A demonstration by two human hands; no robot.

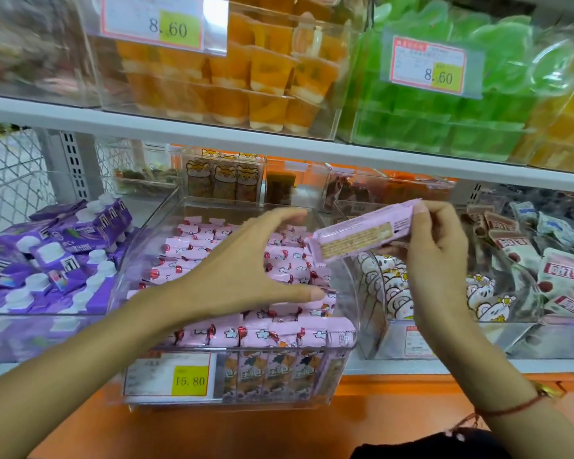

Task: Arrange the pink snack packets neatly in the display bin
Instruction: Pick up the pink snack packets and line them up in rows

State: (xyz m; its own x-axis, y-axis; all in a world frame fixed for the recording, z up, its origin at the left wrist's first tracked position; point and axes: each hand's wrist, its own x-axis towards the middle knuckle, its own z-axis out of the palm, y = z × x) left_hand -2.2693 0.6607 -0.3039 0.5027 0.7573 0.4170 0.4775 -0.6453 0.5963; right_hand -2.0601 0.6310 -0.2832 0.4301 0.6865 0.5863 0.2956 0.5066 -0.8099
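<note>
Holding one pink packet (365, 231) raised above the right rear corner of the clear display bin (345, 329), pinched at its far end between thumb and fingertips of the right hand (441, 260), printed back panel facing up. Left hand (242, 270) spread flat and relaxed over the rows of pink snack packets (246, 332) already lying in the bin, gripping nothing, fingertips near the right-hand rows. Best next, as a judgement: turn the held packet so its cloud-and-cherry face matches the neighbours, line its long side up with the rows, then lower it into the looser patch toward the right side, steadying the stack with the flat left palm. Worth keeping clear of the bin's curved right wall and of the adjoining bin of white cartoon-print packets (395, 293), and pressing down gently so the front row does not slide over the lip above the yellow price tag (190, 380)
</note>
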